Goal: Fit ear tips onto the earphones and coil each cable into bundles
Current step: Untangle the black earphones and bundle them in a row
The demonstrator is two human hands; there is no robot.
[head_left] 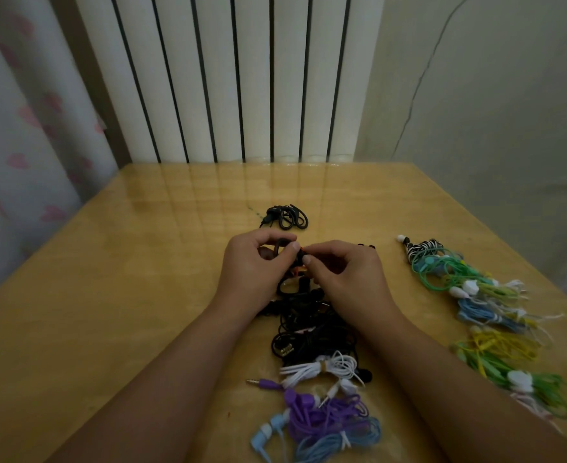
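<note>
Table point(162, 279): glossy yellow-tan wood-grain top, reflective; carries everything listed below.
Radiator point(228, 78): white vertical columns with dark gaps, upright beyond the far table edge, well past the grip.
Curtain point(11, 128): pale fabric, pink heart print, far to the left of the grip.
Coloured bundles point(486, 302): row of coiled earphones in green, blue, yellow and white, one zebra-striped at the far end; thin glossy cables; well to the right of the grip.
Black earphone pile point(312, 329): loose tangle of thin black cable, directly below and nearer the person than the grip.
Purple bundle point(322, 416): coiled cable, jack plug pointing left; nearest the person, with a light-blue bundle point(339, 442) touching it.
White bundle point(322, 367): cable tied at its middle, between black pile and purple bundle.
Coiled black earphones point(285, 216): ear-hook set, round loops, just beyond the grip.
Left hand point(255, 265): fingers curled, thumb and forefinger pinching a black ear-hook earphone point(280, 250).
Right hand point(345, 272): fingertips pinched together at the earphone's tip, meeting the left thumb; whether an ear tip sits between them cannot be made out.
Earphone position: held between both hands above the table, its cable trailing down into the black pile.
</note>
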